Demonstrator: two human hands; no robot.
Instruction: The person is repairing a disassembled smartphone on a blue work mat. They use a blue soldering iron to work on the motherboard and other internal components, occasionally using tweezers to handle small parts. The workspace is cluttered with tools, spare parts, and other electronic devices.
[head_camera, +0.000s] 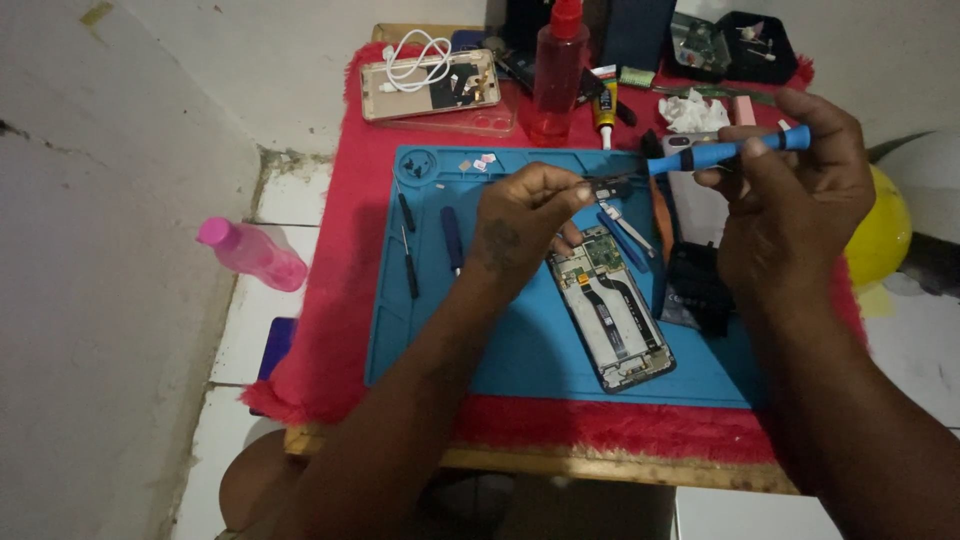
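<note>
My left hand (525, 215) pinches a small dark phone part (606, 187) between thumb and fingertips, held above the blue work mat (520, 340). Held level in my right hand (795, 190), a blue screwdriver (725, 151) has its tip against that part. Below the hands, an opened phone (612, 310) lies on the mat with its back off, showing the board and flex cables.
Several small screwdrivers (452, 238) and tweezers (627, 228) lie on the mat. At the back of the red cloth (340, 300) are a phone shell with a white cable (430, 82), a red bottle (558, 75), a glue tube (605, 110) and black trays (735, 45). A pink bottle (252, 254) lies left, off the table.
</note>
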